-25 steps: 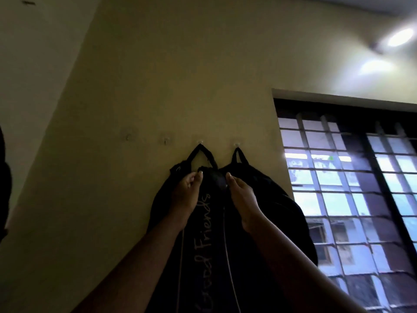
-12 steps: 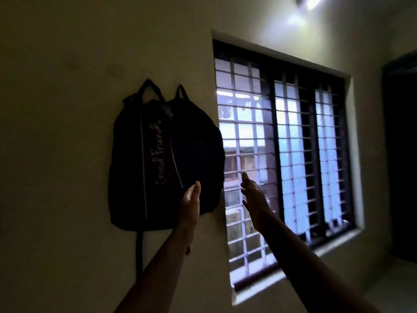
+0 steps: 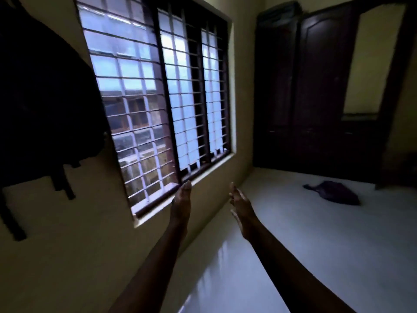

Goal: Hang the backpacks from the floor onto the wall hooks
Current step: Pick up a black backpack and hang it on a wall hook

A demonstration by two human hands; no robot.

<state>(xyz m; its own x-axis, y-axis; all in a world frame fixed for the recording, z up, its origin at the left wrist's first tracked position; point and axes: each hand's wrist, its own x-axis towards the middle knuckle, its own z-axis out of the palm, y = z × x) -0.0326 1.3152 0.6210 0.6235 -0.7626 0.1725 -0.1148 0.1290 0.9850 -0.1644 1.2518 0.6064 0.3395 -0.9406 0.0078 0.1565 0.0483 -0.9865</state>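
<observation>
Both hands are empty and open, fingers straight and close together, gripping nothing. From the head camera, the left hand [image 3: 181,199] reaches forward at the centre of the view, seen edge-on with its fingertips just in front of the lower corner of the window frame. Its bare forearm runs back toward the near bottom edge. The right hand [image 3: 241,205] is just to the right of it, palm turned inward toward the left hand, with a clear gap between the two. Its forearm also stretches back to the near bottom right.

On the far left, dark backpacks [image 3: 42,98] hang against the pale wall [image 3: 74,245], well apart from both hands. In the dim light they merge into one black shape, so the edge between the bags cannot be made out, and the hooks are out of view. Loose straps [image 3: 64,186] dangle below them against the wall.

To the right of the bags is a large window [image 3: 158,86] with a dark frame and a metal grille, daylight showing through it. In the far right corner stands a tall dark wooden wardrobe [image 3: 316,86]. On the pale floor [image 3: 316,245] in front of it lies a dark, crumpled backpack on the floor [image 3: 334,192], far right of the hands and touching neither.
</observation>
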